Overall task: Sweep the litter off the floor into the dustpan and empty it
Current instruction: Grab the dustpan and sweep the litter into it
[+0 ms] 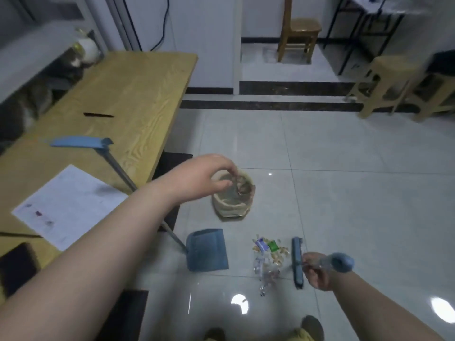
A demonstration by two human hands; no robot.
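A pile of litter (269, 254), wrappers and small scraps, lies on the grey tiled floor. Left of it rests a blue dustpan (206, 249), mouth toward the pile; its long handle (118, 166) leans up against the table edge. The narrow blue broom head (297, 263) stands just right of the litter. My right hand (315, 270) is closed around the broom handle (341, 262). My left hand (204, 178) hovers over a small beige waste bin (232, 207), fingers loosely apart, holding nothing. My left forearm crosses over the dustpan handle.
A wooden table (128, 94) on the left carries a sheet of paper (69, 205), a pen (98, 115) and a dark phone (17, 267). Beige plastic stools (391, 84) stand at the far right, a wooden chair (299, 38) at the back. My shoes (312, 328) show at the bottom.
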